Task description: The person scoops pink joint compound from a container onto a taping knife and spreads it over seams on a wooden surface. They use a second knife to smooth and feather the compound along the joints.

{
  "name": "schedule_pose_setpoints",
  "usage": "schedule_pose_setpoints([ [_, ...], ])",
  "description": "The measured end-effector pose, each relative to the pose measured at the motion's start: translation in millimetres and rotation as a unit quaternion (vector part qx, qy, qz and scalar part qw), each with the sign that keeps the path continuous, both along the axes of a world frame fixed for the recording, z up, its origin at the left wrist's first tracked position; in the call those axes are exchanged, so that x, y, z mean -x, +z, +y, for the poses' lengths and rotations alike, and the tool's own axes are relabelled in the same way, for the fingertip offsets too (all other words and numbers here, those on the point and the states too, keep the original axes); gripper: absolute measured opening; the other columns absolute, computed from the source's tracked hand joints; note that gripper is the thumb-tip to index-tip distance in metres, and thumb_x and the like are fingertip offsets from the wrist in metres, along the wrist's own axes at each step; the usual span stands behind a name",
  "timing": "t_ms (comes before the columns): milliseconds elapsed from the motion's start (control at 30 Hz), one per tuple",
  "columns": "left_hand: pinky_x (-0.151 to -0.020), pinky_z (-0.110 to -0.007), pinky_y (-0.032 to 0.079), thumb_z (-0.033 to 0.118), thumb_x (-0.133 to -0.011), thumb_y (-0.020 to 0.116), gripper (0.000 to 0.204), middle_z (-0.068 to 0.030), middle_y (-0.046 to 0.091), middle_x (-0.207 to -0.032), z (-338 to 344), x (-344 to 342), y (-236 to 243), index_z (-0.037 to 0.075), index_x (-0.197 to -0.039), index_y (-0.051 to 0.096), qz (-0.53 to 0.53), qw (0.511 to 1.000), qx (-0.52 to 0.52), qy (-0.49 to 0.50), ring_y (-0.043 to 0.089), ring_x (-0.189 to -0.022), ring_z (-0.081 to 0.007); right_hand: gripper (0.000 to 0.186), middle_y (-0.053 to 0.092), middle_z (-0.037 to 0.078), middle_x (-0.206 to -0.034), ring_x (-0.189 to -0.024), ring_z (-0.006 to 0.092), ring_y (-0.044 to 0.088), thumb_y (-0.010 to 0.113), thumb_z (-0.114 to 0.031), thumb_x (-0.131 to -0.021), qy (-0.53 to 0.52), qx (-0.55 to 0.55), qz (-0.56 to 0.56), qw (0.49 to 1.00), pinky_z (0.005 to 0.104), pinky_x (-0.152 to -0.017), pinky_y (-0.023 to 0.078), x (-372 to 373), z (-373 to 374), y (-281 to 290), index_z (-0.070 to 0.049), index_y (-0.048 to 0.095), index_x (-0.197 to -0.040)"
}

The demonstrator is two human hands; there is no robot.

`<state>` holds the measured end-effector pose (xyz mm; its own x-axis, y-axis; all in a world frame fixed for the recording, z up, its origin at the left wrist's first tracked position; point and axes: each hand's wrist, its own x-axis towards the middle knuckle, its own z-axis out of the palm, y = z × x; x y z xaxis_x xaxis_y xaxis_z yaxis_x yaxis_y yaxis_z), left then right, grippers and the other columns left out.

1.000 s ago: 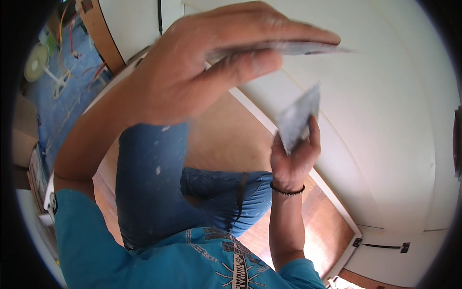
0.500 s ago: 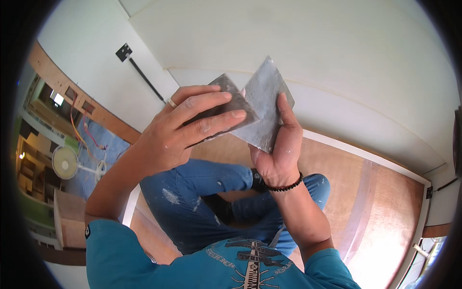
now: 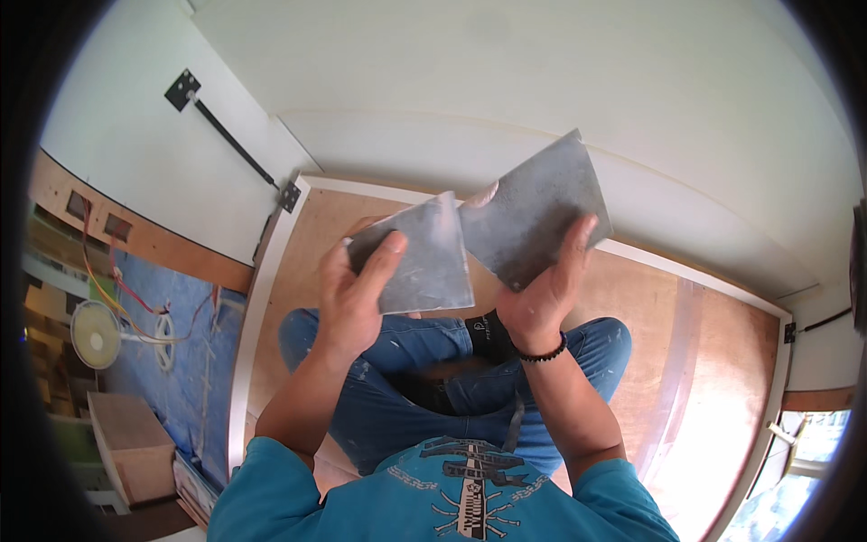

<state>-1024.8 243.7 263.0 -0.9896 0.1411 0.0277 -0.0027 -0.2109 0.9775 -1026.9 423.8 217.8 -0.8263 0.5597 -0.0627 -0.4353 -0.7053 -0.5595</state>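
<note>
In front of my chest I hold two thin, square, grey putty spreaders. My left hand (image 3: 357,294) is closed on the left spreader (image 3: 429,266), thumb on its upper face and fingers behind. Whitish smears mark that face. My right hand (image 3: 546,294) grips the right spreader (image 3: 542,199), thumb along its right side. A pale tip, apparently a finger, shows at its upper left edge. The plates meet or overlap near their facing edges; whether they touch I cannot tell. Below them are my crossed legs in blue jeans (image 3: 388,397) with white spots.
I sit on a wooden panel (image 3: 713,361) inside a white frame (image 3: 632,253). A pale wall panel (image 3: 542,72) rises ahead. A black strut (image 3: 235,140) joins it at the left. Beyond the left edge are loose wires (image 3: 131,303), a round fan (image 3: 95,334) and a wooden box (image 3: 131,443).
My left hand has turned over and moved down, so its thumb now lies on the spreader's face. The right spreader has tilted to the right. My view has shifted, showing more of the frame.
</note>
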Motion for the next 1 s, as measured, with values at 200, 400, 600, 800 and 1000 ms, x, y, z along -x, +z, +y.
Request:
schedule_pose_setpoints([
  [200, -0.083, -0.027, 0.049, 0.022, -0.102, 0.067, 0.027, -0.0005, 0.070, -0.097, -8, 42, -84, -0.002, -0.114, 0.069, -0.025, 0.998, -0.013, 0.055, 0.063, -0.094, -0.0089, 0.039, 0.058, -0.004, -0.093, -0.085, 0.0072, 0.050, 0.051, -0.040, -0.111, 0.118, -0.344, -0.092, 0.927, 0.0253, -0.074, 0.043, -1, 4, -53, -0.003, 0.064, -0.116],
  [400, -0.085, -0.031, 0.051, 0.024, -0.103, 0.067, 0.027, -0.0058, 0.071, -0.109, -84, 101, -148, 0.001, -0.118, 0.070, 0.008, 0.983, 0.159, 0.093, 0.066, -0.099, -0.0132, 0.045, 0.058, -0.006, -0.091, -0.081, 0.0041, 0.046, 0.052, -0.042, -0.110, 0.123, -0.320, -0.203, 0.917, 0.0222, -0.070, 0.040, 19, 31, -135, 0.001, 0.065, -0.119],
  [600, -0.097, -0.042, 0.047, 0.000, -0.093, 0.060, 0.045, -0.0048, 0.069, -0.122, -119, 179, -245, 0.012, -0.137, 0.064, 0.204, 0.753, 0.620, -0.091, 0.064, -0.110, -0.0280, 0.048, 0.064, 0.002, -0.118, -0.107, 0.0114, 0.057, 0.056, -0.044, -0.108, 0.132, -0.179, -0.234, 0.947, 0.0277, -0.092, 0.048, 44, 57, -209, -0.002, 0.060, -0.132],
  [800, -0.105, -0.048, 0.039, -0.013, -0.078, 0.058, 0.070, -0.0008, 0.062, -0.134, -98, 216, -299, 0.018, -0.140, 0.063, 0.291, 0.646, 0.697, -0.106, 0.054, -0.124, -0.0257, 0.048, 0.063, 0.001, -0.111, -0.102, 0.0089, 0.056, 0.058, -0.046, -0.107, 0.136, -0.170, -0.264, 0.940, 0.0254, -0.089, 0.046, 54, 64, -226, -0.002, 0.062, -0.126],
  [1000, -0.107, -0.049, 0.037, -0.013, -0.079, 0.058, 0.074, -0.0004, 0.061, -0.138, -99, 234, -321, 0.021, -0.144, 0.061, 0.284, 0.635, 0.711, -0.103, 0.052, -0.125, -0.0263, 0.046, 0.064, -0.001, -0.107, -0.100, 0.0077, 0.054, 0.058, -0.045, -0.107, 0.140, -0.179, -0.275, 0.934, 0.0244, -0.089, 0.044, 56, 61, -232, -0.002, 0.064, -0.122],
])
